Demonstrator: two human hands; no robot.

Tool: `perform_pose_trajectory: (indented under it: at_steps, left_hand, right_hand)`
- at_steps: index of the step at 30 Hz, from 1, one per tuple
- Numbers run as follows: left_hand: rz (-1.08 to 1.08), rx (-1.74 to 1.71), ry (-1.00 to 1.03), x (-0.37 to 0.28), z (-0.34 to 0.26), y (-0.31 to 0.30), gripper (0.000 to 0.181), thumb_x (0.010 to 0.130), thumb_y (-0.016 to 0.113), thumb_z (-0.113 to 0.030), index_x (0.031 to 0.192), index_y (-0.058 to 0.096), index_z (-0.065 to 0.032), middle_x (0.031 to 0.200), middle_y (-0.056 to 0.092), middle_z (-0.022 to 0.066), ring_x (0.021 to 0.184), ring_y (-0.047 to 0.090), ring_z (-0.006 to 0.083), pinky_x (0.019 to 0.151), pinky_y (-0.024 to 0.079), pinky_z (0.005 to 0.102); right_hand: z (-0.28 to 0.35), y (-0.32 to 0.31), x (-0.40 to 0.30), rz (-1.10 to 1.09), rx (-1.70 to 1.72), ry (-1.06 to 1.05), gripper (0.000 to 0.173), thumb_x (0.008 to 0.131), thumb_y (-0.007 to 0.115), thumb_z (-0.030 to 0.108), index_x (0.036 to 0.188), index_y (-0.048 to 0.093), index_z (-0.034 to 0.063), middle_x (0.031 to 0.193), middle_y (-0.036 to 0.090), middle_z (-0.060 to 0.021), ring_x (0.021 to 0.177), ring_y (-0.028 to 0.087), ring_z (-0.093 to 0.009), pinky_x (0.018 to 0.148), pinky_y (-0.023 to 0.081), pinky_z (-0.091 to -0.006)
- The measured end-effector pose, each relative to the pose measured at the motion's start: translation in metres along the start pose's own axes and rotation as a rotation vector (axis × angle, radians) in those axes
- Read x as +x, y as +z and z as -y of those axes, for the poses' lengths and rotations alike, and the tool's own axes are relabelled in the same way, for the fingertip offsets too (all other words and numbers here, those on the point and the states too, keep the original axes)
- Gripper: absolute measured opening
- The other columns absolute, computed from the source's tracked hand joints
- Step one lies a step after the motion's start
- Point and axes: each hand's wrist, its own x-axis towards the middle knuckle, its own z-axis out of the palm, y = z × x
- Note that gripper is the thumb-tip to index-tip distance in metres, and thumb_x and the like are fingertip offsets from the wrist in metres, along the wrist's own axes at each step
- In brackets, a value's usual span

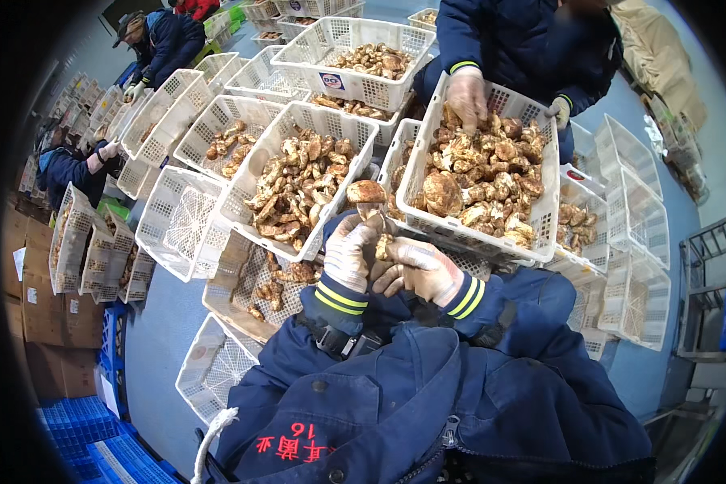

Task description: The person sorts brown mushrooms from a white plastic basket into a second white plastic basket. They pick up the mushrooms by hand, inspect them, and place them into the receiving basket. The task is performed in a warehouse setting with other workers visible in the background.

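Note:
My left hand (351,251), in a pale knitted work glove, holds a mushroom (366,192) upright with its brown cap on top. At the lower end of its stem, the gloved fingers of my right hand (423,269) pinch the mushroom too. Both hands are in front of my chest, between two white plastic crates. The crate on the left (230,209) is partly filled with long-stemmed mushrooms (302,181). A fuller, tilted crate (550,199) on the right holds a heap of mushrooms (490,175). Fingers partly hide the held stem.
Opposite me, a co-worker's gloved hand (467,97) reaches into the right crate; the other (559,112) rests at its rim. A lower crate (218,296) with some mushrooms lies by my left forearm. Stacked crates (635,224) stand right. More workers and cardboard boxes (42,308) are left.

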Motion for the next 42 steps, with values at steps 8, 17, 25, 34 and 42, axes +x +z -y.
perform_pose_trajectory:
  at_steps: [8, 17, 25, 34, 42]
  left_hand:
    - [0.037, 0.239, -0.078, 0.004, 0.029, -0.019, 0.045, 0.089, 0.064, -0.025, 0.124, 0.053, 0.0020, 0.104, 0.065, 0.0099, 0.095, 0.061, 0.0195, 0.087, 0.047, 0.0314]
    - [0.075, 0.120, -0.106, -0.005, 0.008, -0.015, 0.051, 0.089, 0.066, -0.024, 0.130, 0.050, 0.0014, 0.117, 0.062, 0.0142, 0.100, 0.061, 0.0213, 0.091, 0.048, 0.0353]
    - [0.130, 0.579, 0.032, 0.014, 0.024, 0.014, 0.037, 0.094, 0.057, -0.015, 0.124, 0.054, 0.0062, 0.115, 0.063, 0.0136, 0.103, 0.060, 0.0182, 0.093, 0.046, 0.0278]
    - [0.104, 0.737, 0.147, 0.054, 0.048, 0.049, 0.031, 0.095, 0.054, -0.012, 0.121, 0.056, 0.0053, 0.111, 0.062, 0.0122, 0.100, 0.061, 0.0191, 0.086, 0.050, 0.0290]
    - [0.305, 1.517, 0.327, 0.160, 0.064, 0.028, 0.069, 0.085, 0.068, -0.027, 0.137, 0.038, 0.0057, 0.129, 0.051, 0.0291, 0.119, 0.052, 0.0371, 0.102, 0.040, 0.0368]
  right_hand:
    - [0.005, -0.065, 0.025, -0.180, -0.108, 0.140, 0.023, 0.094, 0.056, 0.027, 0.097, 0.059, 0.0041, 0.069, 0.063, -0.0115, 0.048, 0.060, -0.020, 0.036, 0.045, -0.0297]
    - [0.259, -0.041, 0.118, -0.306, -1.282, -0.538, 0.034, 0.097, 0.050, 0.030, 0.110, 0.056, -0.0010, 0.100, 0.064, -0.0213, 0.074, 0.064, -0.030, 0.066, 0.054, -0.0399]
    - [0.196, -0.135, -0.017, -0.738, -1.922, 0.091, 0.041, 0.088, 0.052, 0.028, 0.123, 0.056, 0.0073, 0.119, 0.062, -0.0169, 0.102, 0.063, -0.034, 0.088, 0.049, -0.0441]
    - [0.116, -0.146, -0.007, -0.379, -1.868, -0.118, 0.063, 0.087, 0.052, 0.031, 0.143, 0.035, 0.0075, 0.138, 0.046, -0.0171, 0.124, 0.048, -0.033, 0.104, 0.039, -0.0415]
    - [0.112, -0.112, 0.002, -0.435, -1.650, 0.210, 0.076, 0.086, 0.054, 0.041, 0.147, 0.026, 0.0058, 0.139, 0.045, -0.0241, 0.121, 0.052, -0.038, 0.099, 0.044, -0.0432]
